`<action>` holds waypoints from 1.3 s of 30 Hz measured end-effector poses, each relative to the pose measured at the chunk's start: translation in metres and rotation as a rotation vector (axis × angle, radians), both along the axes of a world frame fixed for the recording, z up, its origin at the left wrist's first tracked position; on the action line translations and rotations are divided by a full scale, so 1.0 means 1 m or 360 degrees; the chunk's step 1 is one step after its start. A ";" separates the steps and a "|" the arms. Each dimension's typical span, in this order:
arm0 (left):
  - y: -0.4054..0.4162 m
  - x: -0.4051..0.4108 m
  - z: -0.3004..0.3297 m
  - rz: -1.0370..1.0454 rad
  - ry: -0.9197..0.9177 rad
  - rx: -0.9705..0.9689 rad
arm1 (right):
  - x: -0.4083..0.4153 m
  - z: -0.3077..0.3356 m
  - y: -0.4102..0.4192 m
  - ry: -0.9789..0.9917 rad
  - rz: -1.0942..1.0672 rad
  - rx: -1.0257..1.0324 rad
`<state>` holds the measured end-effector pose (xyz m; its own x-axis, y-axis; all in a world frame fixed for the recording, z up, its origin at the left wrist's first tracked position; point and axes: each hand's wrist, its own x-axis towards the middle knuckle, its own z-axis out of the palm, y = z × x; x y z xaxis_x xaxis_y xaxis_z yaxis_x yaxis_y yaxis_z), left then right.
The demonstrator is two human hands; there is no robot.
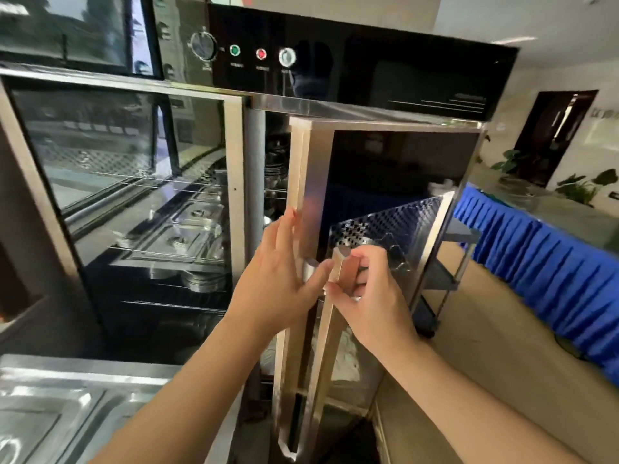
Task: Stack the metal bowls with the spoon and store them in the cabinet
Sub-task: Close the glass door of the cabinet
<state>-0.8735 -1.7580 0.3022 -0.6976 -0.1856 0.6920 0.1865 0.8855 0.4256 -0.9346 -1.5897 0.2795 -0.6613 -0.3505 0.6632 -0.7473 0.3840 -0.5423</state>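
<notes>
Both hands on cabinet door handle.

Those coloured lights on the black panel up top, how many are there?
2. A green light sits just right of the big dial, and a red light sits right of the green, before the silver knob. None look hidden.

Bowls and spoon unseen; my right hand fingers hidden behind door handle; cabinet interior blurred, dark.
</notes>
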 end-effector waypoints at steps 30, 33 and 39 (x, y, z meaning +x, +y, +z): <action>-0.200 -0.189 -0.035 0.0746 -0.0503 -0.0084 | -0.184 -0.026 -0.196 -0.0331 0.0273 0.0015; -0.209 -0.197 -0.043 0.0752 -0.0564 -0.0076 | -0.187 -0.031 -0.206 -0.0397 0.0248 -0.0023; -0.227 -0.203 -0.055 0.0697 -0.0585 -0.0189 | -0.191 -0.050 -0.226 -0.0587 0.0219 -0.0034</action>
<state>-1.0769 -1.9848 0.2475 -0.7716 -0.4470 0.4526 -0.3491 0.8923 0.2862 -1.1260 -1.8156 0.2297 -0.8042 -0.4413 0.3981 -0.5448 0.2794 -0.7907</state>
